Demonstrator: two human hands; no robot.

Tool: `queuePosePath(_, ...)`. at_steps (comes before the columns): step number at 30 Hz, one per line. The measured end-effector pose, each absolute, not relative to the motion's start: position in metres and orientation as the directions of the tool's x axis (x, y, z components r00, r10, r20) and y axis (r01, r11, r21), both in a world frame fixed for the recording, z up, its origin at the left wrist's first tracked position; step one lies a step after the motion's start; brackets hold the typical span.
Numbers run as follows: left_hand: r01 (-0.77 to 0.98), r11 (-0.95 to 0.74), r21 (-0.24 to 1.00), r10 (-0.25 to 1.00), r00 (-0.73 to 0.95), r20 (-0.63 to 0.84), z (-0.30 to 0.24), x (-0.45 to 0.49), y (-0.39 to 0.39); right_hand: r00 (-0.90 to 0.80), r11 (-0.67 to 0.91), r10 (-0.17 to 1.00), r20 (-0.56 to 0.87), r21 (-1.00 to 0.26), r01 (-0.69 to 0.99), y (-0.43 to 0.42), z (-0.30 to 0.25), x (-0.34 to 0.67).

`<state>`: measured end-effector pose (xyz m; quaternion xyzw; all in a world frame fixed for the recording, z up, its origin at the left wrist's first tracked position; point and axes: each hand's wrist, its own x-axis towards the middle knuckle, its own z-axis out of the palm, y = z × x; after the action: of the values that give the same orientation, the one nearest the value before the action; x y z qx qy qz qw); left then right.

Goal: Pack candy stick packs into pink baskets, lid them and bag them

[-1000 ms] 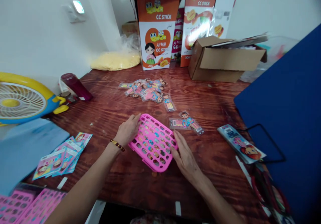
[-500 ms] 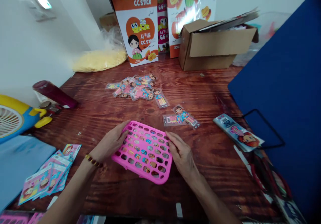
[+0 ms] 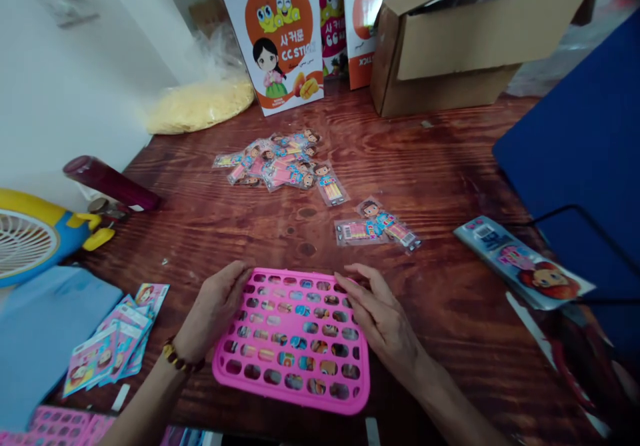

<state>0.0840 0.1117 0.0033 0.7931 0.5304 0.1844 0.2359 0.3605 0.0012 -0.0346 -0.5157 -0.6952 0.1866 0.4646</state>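
Observation:
A pink plastic basket [image 3: 293,326] with rows of oval holes is in front of me, and colourful packets show through the holes. My left hand [image 3: 220,306] grips its left side, the thumb hidden from view. Against the right side and far right corner rests my right hand [image 3: 383,319], its fingers curved along the edge. Beyond the basket lie two small clear packets [image 3: 377,226], crossing each other. A heap of similar packets [image 3: 280,159] with cartoon heads sits farther back, with one packet [image 3: 331,185] at its right edge.
Printed cards [image 3: 115,343] lie fanned at the left, beside a blue cloth [image 3: 55,333] and a yellow-blue fan [image 3: 35,239]. A dark red bottle [image 3: 113,183] lies behind. An open cardboard box [image 3: 465,46] stands at the back; a printed stack [image 3: 520,259] is right.
The basket has turned so its edges sit squarer to me and looks nearer. Both hands moved with it, still at its sides. The camera view has tilted down.

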Motion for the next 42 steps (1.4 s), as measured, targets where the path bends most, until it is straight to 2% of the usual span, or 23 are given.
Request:
queuePosePath(3,0.749,-0.332,0.573,0.927,0.373,0.049,0.000,0.082,0.109,-0.030,0.408,0.888,0.459,-0.756,0.511,0.004,-0.035,0.363)
queuePosePath(8,0.734,-0.301,0.608,0.944,0.321,0.081,-0.007,0.081,0.097,-0.126,0.442,0.892,0.434,-0.779,0.445,0.018,-0.032,0.371)
queuePosePath(11,0.748,-0.394,0.534,0.919,0.312,0.240,-0.011,0.079,0.092,-0.142,0.449,0.890,0.434,-0.775,0.445,0.022,-0.033,0.373)
queuePosePath(14,0.705,-0.609,0.362,0.788,0.485,0.380,-0.008,0.076,0.094,-0.143,0.463,0.874,0.463,-0.708,0.534,0.021,-0.036,0.372)
queuePosePath(17,0.546,-0.794,0.267,0.607,0.722,0.331,-0.002,0.076,0.099,-0.127,0.483,0.824,0.553,-0.566,0.668,0.021,-0.035,0.372)
queuePosePath(20,0.488,-0.840,0.237,0.540,0.792,0.284,0.003,0.077,0.099,-0.318,0.615,0.744,0.588,-0.417,0.669,0.026,-0.029,0.376)
queuePosePath(22,0.516,-0.835,0.191,0.550,0.795,0.257,0.006,0.079,0.093,-0.441,0.694,0.696,0.567,-0.374,0.615,0.030,-0.025,0.379)
queuePosePath(25,0.557,-0.817,0.149,0.576,0.776,0.258,0.005,0.080,0.081,-0.488,0.704,0.693,0.531,-0.356,0.614,0.028,-0.022,0.381)
queuePosePath(31,0.552,-0.806,0.215,0.592,0.735,0.331,-0.008,0.075,0.068,-0.472,0.636,0.750,0.462,-0.312,0.705,-0.005,-0.025,0.372)
queuePosePath(35,0.550,-0.795,0.258,0.607,0.720,0.337,-0.013,0.074,0.067,-0.559,0.694,0.693,0.455,-0.213,0.687,-0.026,-0.014,0.364)
queuePosePath(38,0.576,-0.772,0.269,0.636,0.686,0.353,-0.015,0.078,0.064,-0.641,0.729,0.662,0.389,-0.136,0.671,-0.044,-0.006,0.356)
queuePosePath(42,0.642,-0.717,0.272,0.692,0.607,0.391,-0.022,0.084,0.059,-0.613,0.694,0.681,0.401,-0.084,0.715,-0.058,-0.016,0.347)
